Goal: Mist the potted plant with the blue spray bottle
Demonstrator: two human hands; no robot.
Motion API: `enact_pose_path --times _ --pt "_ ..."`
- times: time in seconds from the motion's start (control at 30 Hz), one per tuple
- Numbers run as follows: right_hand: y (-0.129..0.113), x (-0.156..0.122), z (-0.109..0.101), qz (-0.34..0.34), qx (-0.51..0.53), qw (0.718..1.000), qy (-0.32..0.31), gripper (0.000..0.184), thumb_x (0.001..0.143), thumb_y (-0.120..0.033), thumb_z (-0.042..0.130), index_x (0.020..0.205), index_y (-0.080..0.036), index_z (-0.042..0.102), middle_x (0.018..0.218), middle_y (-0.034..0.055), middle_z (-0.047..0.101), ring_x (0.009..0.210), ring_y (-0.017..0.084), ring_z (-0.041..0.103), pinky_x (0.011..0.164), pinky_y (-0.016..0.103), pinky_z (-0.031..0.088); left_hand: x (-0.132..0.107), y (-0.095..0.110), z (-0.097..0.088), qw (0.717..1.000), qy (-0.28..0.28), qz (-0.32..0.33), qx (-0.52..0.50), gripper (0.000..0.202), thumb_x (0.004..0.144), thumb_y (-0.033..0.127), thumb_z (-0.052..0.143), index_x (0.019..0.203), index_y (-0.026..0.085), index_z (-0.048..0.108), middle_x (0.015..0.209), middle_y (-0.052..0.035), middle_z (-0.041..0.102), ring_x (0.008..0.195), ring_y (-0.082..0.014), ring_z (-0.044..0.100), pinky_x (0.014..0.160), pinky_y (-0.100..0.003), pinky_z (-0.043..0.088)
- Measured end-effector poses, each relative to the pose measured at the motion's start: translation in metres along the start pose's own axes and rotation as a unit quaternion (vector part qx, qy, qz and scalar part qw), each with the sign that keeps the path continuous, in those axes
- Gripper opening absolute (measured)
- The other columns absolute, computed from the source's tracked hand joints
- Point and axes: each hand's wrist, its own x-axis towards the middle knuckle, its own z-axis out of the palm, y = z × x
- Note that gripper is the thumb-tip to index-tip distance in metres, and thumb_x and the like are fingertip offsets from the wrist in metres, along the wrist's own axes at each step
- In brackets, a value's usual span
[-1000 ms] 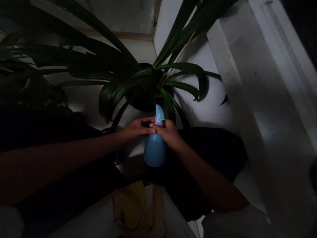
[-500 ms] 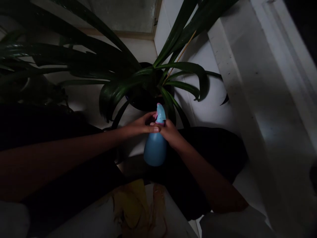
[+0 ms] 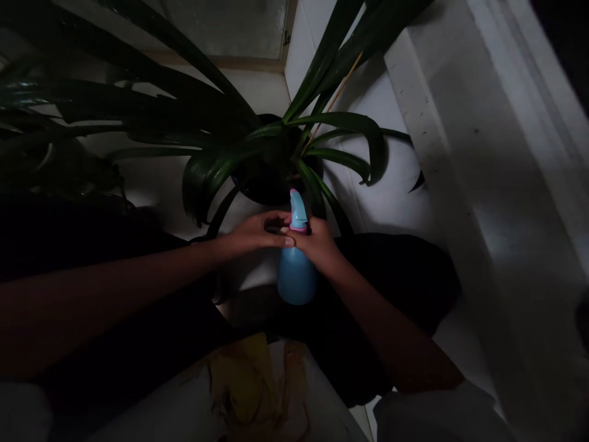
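A blue spray bottle with a light blue head and a pink collar and trigger is held in front of me, near the potted plant. My right hand is closed around its neck from the right. From the left, my left hand reaches in with its thumb against the bottle's upper front and its fingers by the trigger, leaving a gap between thumb and fingers. Some fingertips of both hands are hidden behind the bottle.
Long green leaves spread to the left and up to the right from a dark pot. A thin stick stands in the pot. White tiled wall and a pale ledge lie to the right.
The bottle's lower body has swung slightly right, so it stands more upright. My left hand's gap between thumb and fingers looks a little wider.
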Motion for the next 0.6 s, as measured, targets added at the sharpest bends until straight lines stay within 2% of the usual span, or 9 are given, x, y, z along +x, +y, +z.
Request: enact_pose_path --times 0.13,0.2,0.3,0.37,0.4,0.47,0.53,0.6 --pt "-0.002 -0.003 0.001 -0.001 0.055 0.998 -0.031 0.035 0.072 -0.035 0.08 0.101 -0.017 0.072 0.102 0.0074 0.079 0.102 0.026 0.075 0.095 0.038 0.057 0.003 -0.003 -0.002 0.999 0.031 0.016 0.027 0.084 0.06 0.054 0.094 0.129 0.014 0.065 0.135 -0.0169 0.068 0.131 -0.0383 0.06 0.116 -0.053 0.043" --pt "-0.002 -0.004 0.003 -0.006 0.094 0.994 -0.045 0.043 0.073 -0.039 0.077 0.109 -0.018 0.071 0.113 0.0093 0.078 0.111 0.026 0.073 0.101 0.039 0.055 0.005 -0.005 -0.003 0.998 0.027 0.037 0.033 0.1 0.061 0.063 0.091 0.141 0.013 0.057 0.146 -0.021 0.06 0.139 -0.0414 0.053 0.119 -0.055 0.039" --pt "-0.001 -0.006 0.007 -0.032 0.112 0.993 -0.032 0.048 0.076 -0.046 0.076 0.116 -0.02 0.068 0.119 0.0088 0.075 0.117 0.026 0.071 0.104 0.038 0.054 0.006 -0.008 0.0 0.998 -0.023 0.046 0.048 0.128 0.065 0.068 0.087 0.165 0.014 0.028 0.17 -0.0243 0.03 0.156 -0.0435 0.031 0.126 -0.056 0.031" --pt "0.001 -0.006 0.008 -0.031 0.106 0.994 0.0 0.049 0.082 -0.055 0.071 0.116 -0.021 0.067 0.119 0.009 0.074 0.117 0.027 0.07 0.103 0.039 0.055 0.004 -0.011 0.005 0.995 -0.056 0.035 0.077 0.144 0.061 0.062 0.092 0.171 0.017 0.009 0.177 -0.0219 0.006 0.162 -0.0436 0.015 0.129 -0.056 0.026" --pt "0.001 -0.006 0.008 -0.024 0.1 0.995 0.011 0.049 0.085 -0.059 0.067 0.115 -0.02 0.067 0.118 0.0097 0.073 0.118 0.028 0.069 0.103 0.039 0.055 0.004 -0.012 0.008 0.993 -0.066 0.028 0.09 0.148 0.061 0.059 0.093 0.172 0.019 0.004 0.178 -0.0205 -0.001 0.163 -0.0436 0.012 0.129 -0.057 0.024" --pt "0.002 -0.004 0.006 -0.018 0.078 0.997 0.016 0.051 0.089 -0.065 0.06 0.111 -0.02 0.069 0.115 0.011 0.073 0.123 0.03 0.067 0.105 0.041 0.055 0.003 -0.014 0.013 0.992 -0.066 0.023 0.105 0.144 0.064 0.055 0.092 0.172 0.021 0.003 0.178 -0.0193 0.0 0.162 -0.0435 0.014 0.129 -0.058 0.023" --pt "0.001 -0.002 0.002 -0.025 0.055 0.998 0.003 0.053 0.09 -0.067 0.058 0.112 -0.02 0.07 0.116 0.0117 0.072 0.131 0.033 0.062 0.11 0.043 0.052 0.004 -0.012 0.017 0.993 -0.042 0.032 0.101 0.132 0.067 0.051 0.09 0.171 0.021 0.014 0.176 -0.0191 0.015 0.16 -0.0431 0.024 0.129 -0.059 0.025" --pt "0.0 -0.001 -0.001 -0.026 0.067 0.997 -0.006 0.059 0.091 -0.067 0.058 0.126 -0.021 0.066 0.127 0.0122 0.07 0.137 0.032 0.058 0.115 0.044 0.049 0.005 -0.004 0.018 0.997 0.0 0.04 0.072 0.121 0.067 0.047 0.09 0.167 0.021 0.027 0.17 -0.0186 0.034 0.154 -0.0427 0.035 0.127 -0.058 0.03"
